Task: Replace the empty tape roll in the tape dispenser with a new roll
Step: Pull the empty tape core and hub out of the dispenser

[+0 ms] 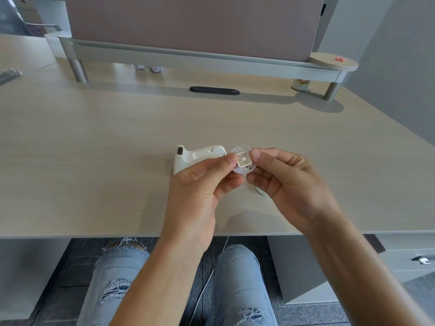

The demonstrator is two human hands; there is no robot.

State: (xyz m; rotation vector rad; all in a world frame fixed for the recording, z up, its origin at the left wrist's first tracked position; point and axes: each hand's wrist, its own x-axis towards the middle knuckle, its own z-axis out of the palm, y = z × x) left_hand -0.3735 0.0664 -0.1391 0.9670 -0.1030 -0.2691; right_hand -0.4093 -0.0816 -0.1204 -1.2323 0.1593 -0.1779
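A white tape dispenser (195,155) lies on the pale wooden desk (94,149), its cutter end pointing left. Just in front of it I hold a small round translucent spool hub (242,161) with a square centre, raised a little above the desk. My left hand (200,189) pinches its left edge with thumb and forefinger. My right hand (284,184) grips its right edge the same way. Part of a pale round object (261,191) shows on the desk under my right hand, mostly hidden.
A raised monitor shelf (188,57) on metal legs spans the back of the desk, with a dark cable slot (214,90) below it and a small jar (300,84) at the back right. The desk's front edge runs just below my wrists.
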